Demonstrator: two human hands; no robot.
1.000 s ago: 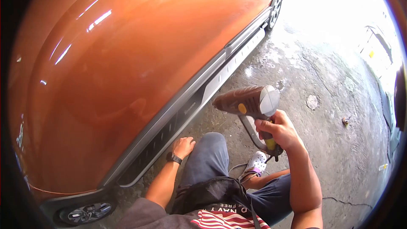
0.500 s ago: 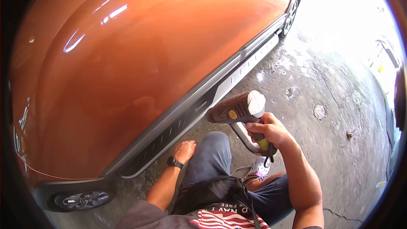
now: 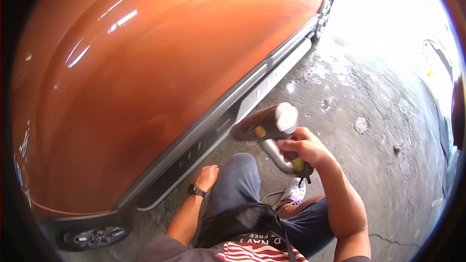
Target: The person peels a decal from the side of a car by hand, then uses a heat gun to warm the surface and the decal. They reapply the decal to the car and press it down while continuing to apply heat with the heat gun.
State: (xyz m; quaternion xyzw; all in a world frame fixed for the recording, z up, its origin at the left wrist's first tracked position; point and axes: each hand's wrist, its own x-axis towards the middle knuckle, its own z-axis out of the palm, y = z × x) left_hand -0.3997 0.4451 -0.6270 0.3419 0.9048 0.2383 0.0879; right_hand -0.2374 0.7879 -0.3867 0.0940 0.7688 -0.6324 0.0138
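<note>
My right hand point(image 3: 305, 148) is wrapped round the grip of a dark heat gun point(image 3: 259, 125) with a yellow round spot, a whitish rear end and a loop-shaped guard. The heat gun's front points at the black and silver side step point(image 3: 204, 145) of an orange car point(image 3: 160, 82); whether it touches is hard to tell because of blur. My left hand point(image 3: 207, 176), with a dark watch on the wrist, is beside my bent left knee and near the step. Its fingers look curled in, with nothing visible in them.
A car wheel point(image 3: 97, 237) is at lower left and another wheel point(image 3: 324, 19) at the far end. The grey concrete floor point(image 3: 349, 174) is stained and cracked, with a small brownish object point(image 3: 397, 149) on it. A dark cord point(image 3: 273, 195) runs near my shoe point(image 3: 296, 191).
The view has shifted slightly. The heat gun, still in my right hand, is now blurred by motion and sits a little further left in view. My left hand stays beside the knee.
</note>
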